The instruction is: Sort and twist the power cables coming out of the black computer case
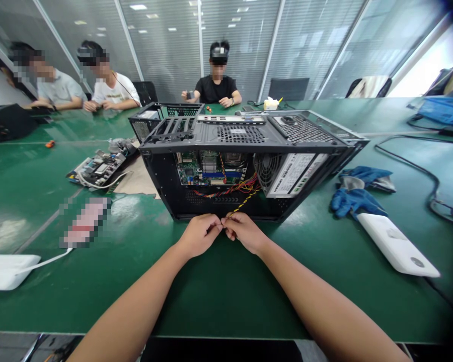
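Note:
An open computer case (pixel 162 173) lies on the table before me, its open side facing me. Inside it are a green motherboard (pixel 189 173) and a power supply (pixel 296 173) with a fan and a label. A twisted yellow-and-black cable (pixel 245 202) runs from the bundle of coloured wires (pixel 226 191) out to my fingers. My right hand (pixel 247 234) is closed in a pinch on its end, just in front of the case. My left hand (pixel 200 235) is closed too, fingertips meeting the right's; what it pinches is hidden.
Left are loose circuit boards (pixel 101 166), a phone-like blurred item (pixel 86 222) and a white power bank (pixel 9 271). Right are blue gloves (pixel 358 201), a white device (pixel 398 244) and a black cable (pixel 419 166). Another case (pixel 139 128) stands behind; several people sit opposite.

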`<state>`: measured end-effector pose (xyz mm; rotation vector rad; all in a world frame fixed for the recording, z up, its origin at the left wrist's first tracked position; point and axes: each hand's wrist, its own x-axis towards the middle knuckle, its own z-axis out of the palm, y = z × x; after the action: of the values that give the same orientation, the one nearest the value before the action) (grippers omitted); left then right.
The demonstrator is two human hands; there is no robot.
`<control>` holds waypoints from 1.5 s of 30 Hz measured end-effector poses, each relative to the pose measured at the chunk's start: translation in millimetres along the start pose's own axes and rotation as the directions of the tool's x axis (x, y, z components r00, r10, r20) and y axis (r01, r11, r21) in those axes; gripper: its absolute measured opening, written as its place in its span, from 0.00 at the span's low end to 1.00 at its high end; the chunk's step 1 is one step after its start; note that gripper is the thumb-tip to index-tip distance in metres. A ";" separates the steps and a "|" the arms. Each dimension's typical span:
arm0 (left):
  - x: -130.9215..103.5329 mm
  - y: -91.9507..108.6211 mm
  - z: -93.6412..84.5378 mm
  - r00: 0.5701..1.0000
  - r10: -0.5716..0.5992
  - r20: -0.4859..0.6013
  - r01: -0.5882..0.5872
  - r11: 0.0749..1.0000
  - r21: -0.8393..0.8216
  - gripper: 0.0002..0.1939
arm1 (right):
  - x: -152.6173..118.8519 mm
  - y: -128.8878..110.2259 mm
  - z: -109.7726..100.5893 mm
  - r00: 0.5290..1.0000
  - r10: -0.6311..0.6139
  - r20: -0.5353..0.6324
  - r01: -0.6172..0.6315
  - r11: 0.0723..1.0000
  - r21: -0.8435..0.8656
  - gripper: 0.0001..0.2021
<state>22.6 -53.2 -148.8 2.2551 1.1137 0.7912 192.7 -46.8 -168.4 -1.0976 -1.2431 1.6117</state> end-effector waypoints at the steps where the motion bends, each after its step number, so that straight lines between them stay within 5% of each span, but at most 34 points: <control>1: -0.2 0.2 -0.2 1.000 -0.001 0.000 0.001 1.000 0.000 0.08 | 0.2 0.2 -0.1 1.000 -0.001 0.006 0.001 1.000 0.001 0.13; 15: -0.3 0.6 -0.3 0.999 -0.010 -0.037 0.012 0.999 0.038 0.08 | -1.5 -0.5 0.7 0.999 -0.004 -0.035 0.002 0.998 -0.061 0.19; 45: 1.1 -6.7 -0.8 0.970 -0.235 0.052 0.241 0.949 -0.203 0.10 | -1.2 0.3 0.0 0.999 -0.050 0.023 0.052 0.990 -0.130 0.15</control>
<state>19.0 -48.5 -152.3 1.9108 1.2039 0.7379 193.1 -48.0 -168.5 -1.1235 -1.3954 1.5238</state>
